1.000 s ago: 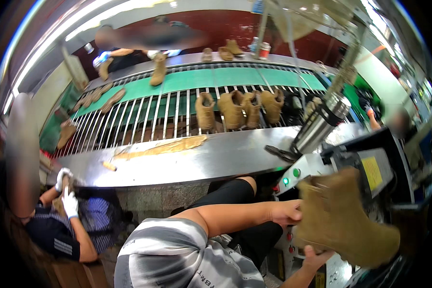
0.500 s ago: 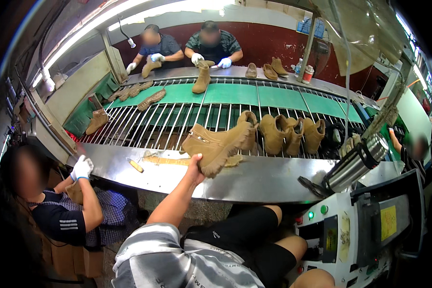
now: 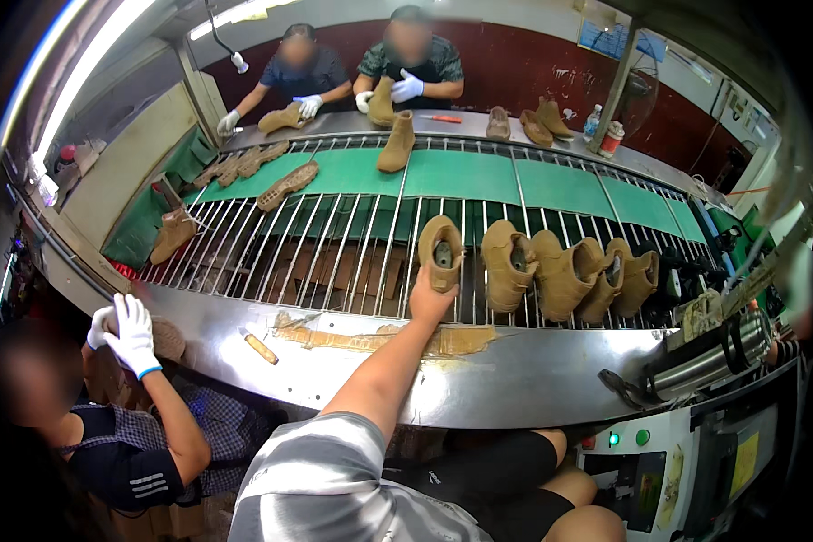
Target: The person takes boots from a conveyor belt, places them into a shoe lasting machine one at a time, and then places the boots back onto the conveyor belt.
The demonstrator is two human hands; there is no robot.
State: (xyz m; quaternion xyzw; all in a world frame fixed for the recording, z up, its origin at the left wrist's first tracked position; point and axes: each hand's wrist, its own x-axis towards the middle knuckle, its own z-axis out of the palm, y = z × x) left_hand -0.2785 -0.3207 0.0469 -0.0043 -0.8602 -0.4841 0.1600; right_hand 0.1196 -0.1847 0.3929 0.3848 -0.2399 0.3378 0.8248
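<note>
The left hand [image 3: 434,296] grips a tan boot [image 3: 434,235] by its near side at the metal rack [image 3: 406,257]; the right hand is out of view. The rack's open gaps could unsteady the boot, tipping it against the neighbouring boot [image 3: 506,282].

Bare left hand [image 3: 431,301] stretched forward

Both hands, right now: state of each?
Left hand: closed on a tan, suede-like ankle boot.
Right hand: out of view, cannot be told.
</note>
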